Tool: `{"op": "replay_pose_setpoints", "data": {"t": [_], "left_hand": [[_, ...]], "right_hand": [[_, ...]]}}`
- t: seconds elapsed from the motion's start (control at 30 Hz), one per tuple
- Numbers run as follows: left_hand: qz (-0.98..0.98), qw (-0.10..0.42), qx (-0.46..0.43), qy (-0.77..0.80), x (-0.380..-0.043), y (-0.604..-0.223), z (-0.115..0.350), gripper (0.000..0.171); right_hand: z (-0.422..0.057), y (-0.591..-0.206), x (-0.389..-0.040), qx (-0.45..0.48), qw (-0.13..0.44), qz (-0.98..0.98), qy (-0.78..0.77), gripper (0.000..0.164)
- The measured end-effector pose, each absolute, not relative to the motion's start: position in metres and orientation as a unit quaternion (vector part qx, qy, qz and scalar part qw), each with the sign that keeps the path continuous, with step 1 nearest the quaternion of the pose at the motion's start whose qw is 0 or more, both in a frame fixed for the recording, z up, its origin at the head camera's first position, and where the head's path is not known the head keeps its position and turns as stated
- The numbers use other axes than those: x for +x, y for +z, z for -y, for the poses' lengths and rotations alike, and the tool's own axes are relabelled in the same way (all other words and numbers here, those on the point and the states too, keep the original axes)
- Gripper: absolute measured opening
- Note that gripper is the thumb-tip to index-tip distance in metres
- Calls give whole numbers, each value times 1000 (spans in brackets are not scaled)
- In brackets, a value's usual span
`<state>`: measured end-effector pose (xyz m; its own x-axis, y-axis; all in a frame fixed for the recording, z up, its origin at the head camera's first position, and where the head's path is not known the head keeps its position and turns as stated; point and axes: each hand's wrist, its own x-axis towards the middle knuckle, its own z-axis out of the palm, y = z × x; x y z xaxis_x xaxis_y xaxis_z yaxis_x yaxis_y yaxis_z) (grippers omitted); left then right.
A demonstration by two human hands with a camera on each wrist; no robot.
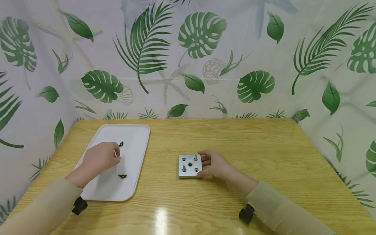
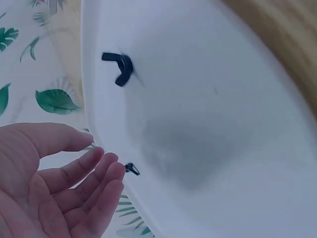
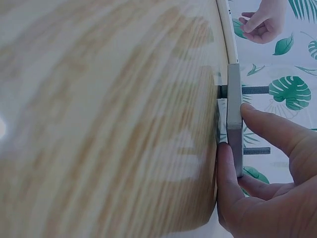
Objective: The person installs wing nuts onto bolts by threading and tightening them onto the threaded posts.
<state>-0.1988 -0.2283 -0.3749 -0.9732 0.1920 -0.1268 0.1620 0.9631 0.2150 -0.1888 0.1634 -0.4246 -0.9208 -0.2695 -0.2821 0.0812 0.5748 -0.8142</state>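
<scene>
My left hand [image 1: 101, 158] hovers over the white tray [image 1: 138, 163], its fingers loosely bent with nothing between them. Two black wing nuts lie on the tray: the far wing nut [image 1: 121, 143] is just beyond my left fingertips, the near wing nut [image 1: 122, 176] closer to me. With thumb and fingers, my right hand [image 1: 218, 166] grips the right edge of a square silver metal plate [image 1: 190, 171]. Two threaded bolts [image 3: 255, 90] stick up through diagonally opposite holes in it; the other holes show no bolt. In the right wrist view, a bolt head [image 3: 222, 91] shows under the plate.
The wooden table [image 1: 249, 137] carries both tray and plate, with the tray on the left. A leaf-patterned cloth [image 1: 188, 65] hangs behind the table and along its sides. A black wrist strap [image 1: 79, 205] shows below the left sleeve, and another strap [image 1: 246, 213] below the right.
</scene>
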Motion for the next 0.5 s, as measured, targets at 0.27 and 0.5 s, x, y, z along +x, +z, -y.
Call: {"op": "replay_pose_setpoints", "data": {"t": [0.27, 0.5], "left_hand": [[-989, 79, 70, 100, -219, -377, 234, 10], [-991, 76, 53, 96, -234, -379, 232, 22]], "right_hand": [[-163, -420, -189, -45, 200, -866, -456, 85], [-163, -417, -190, -45, 206, -861, -462, 85]]}}
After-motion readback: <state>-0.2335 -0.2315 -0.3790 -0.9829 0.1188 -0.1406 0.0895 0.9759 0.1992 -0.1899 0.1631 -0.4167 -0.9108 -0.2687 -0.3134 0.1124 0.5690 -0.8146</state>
